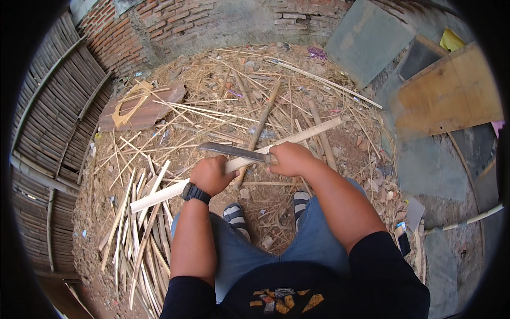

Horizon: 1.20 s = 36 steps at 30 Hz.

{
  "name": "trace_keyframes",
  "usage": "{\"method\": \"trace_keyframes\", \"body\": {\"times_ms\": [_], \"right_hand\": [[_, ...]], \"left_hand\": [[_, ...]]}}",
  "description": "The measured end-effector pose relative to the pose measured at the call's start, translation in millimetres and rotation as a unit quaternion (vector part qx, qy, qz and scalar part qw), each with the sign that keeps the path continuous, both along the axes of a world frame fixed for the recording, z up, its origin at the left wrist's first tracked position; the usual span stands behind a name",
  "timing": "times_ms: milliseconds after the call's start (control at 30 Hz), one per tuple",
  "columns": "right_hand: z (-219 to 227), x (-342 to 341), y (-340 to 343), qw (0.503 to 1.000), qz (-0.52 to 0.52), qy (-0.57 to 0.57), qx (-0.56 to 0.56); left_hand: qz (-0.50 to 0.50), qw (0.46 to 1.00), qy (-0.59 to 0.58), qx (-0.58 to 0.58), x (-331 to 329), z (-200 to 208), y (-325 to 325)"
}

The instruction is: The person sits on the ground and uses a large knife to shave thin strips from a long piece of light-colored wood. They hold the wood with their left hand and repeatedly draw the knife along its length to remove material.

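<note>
From the head camera, a long pale bamboo strip (239, 162) runs on a slant from lower left to upper right across the person's lap, above the knees. The left hand (212, 174) is closed around the strip near its middle, a black watch (195, 192) on the wrist. The right hand (289, 158) is closed on the handle of a big knife (231, 150), just right of the left hand. The blade points left and lies along the strip's upper edge, nearly parallel to its long axis, passing above the left knuckles. Left of the strip's lower end, a pile of split slats (138, 234) lies on the ground; two sandalled feet (235, 213) show below the strip.
</note>
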State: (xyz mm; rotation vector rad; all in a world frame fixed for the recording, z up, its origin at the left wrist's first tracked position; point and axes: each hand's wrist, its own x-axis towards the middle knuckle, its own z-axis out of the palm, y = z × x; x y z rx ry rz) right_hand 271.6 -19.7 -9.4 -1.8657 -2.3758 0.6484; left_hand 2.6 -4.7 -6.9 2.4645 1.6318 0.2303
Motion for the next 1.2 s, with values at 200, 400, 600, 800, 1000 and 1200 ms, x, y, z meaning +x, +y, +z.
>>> {"method": "trace_keyframes", "body": {"times_ms": [200,400,600,800,1000,1200], "right_hand": [[4,-3,-1,1.0,0.009,-0.023,-0.018],[22,1,-6,0.999,-0.024,-0.032,0.014],[39,17,-15,0.993,-0.079,-0.047,0.073],[38,38,1,0.977,-0.169,-0.004,0.128],[22,56,15,0.976,-0.159,0.102,0.108],[10,34,13,0.984,-0.14,0.038,0.106]], "left_hand": [[0.0,0.999,0.018,-0.028,2,0,0],[0.018,0.999,0.003,0.035,-3,-17,6],[0.058,0.995,-0.065,0.054,-7,0,5],[0.1,0.986,-0.104,0.08,-8,5,5],[0.105,0.981,-0.094,0.132,-8,2,5],[0.123,0.982,-0.101,0.105,-12,6,6]]}}
